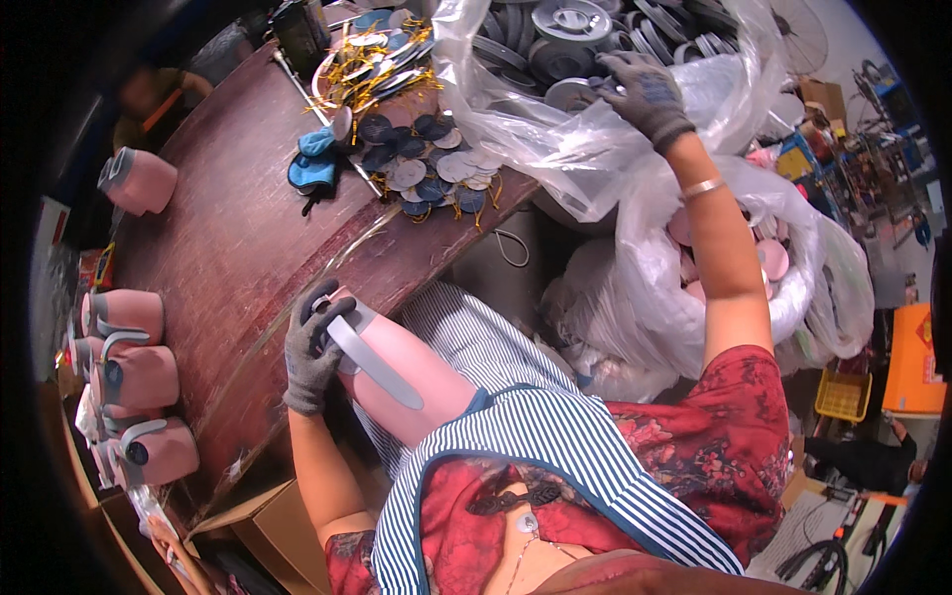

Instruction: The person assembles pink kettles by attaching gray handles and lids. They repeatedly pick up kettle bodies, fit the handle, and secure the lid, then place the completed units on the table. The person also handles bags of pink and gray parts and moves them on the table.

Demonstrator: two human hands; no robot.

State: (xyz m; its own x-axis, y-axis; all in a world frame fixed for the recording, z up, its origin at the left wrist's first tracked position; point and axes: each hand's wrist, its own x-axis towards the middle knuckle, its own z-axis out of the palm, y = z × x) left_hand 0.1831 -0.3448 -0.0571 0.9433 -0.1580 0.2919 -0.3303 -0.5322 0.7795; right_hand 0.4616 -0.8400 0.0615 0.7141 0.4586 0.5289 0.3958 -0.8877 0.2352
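My left hand (317,342), in a grey work glove with dark fingertips, is closed around the top end of a pink jug (407,372). The jug has a long grey handle and lies tilted against my striped apron. My right hand (645,94), gloved the same way, reaches out to a large clear plastic bag (550,149) of grey round plastic lids (572,22). Its fingers are stretched apart at the rim of one grey lid piece (570,94). I cannot make out a firm hold there.
Grey discs (456,167) with yellow ties lie on the wooden table (238,198), beside a blue cloth item (315,164). More pink jugs (139,377) line its left edge. A second bag (645,268) holds pink round parts. A cardboard box (283,531) stands below; other people are nearby.
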